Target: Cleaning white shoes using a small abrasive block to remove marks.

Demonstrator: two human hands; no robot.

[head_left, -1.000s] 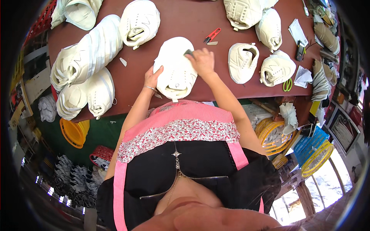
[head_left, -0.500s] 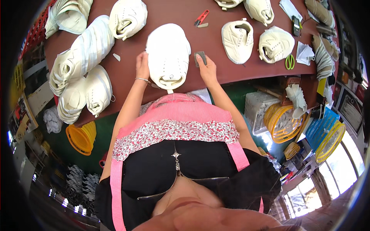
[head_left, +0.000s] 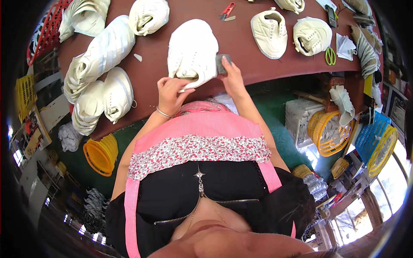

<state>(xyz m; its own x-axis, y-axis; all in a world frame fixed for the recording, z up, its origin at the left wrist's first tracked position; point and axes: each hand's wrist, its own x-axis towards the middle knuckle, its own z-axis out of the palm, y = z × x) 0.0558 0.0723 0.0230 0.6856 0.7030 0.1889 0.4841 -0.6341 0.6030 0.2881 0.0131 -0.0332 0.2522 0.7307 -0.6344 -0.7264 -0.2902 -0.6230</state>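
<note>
- Left hand (head_left: 171,92) grips the near edge of a white shoe upper (head_left: 192,53), fingers curled over the rim by the collar opening, pinning it flat to the brown table (head_left: 241,47).
- Right hand (head_left: 232,77) is closed around a small grey block (head_left: 222,63), which presses against the upper's right side. The two hands work apart, one on each flank of the piece.
- The upper lies at the table's near edge, directly in front of the person, toe pointing away.
- Judgement: the work looks like rubbing or cleaning the side panel. It would go best with the left hand keeping firm hold so the piece does not slide, and the block kept flat to the leather.
- Table surface: a stack of white uppers (head_left: 101,56) lies to the left, two more uppers (head_left: 269,32) to the right; red snips (head_left: 227,9) sit at the far side and green-handled scissors (head_left: 330,56) at the right.
- Room: yellow baskets (head_left: 101,154) stand on the green floor below the table, and a blue basket (head_left: 372,133) at the right.
</note>
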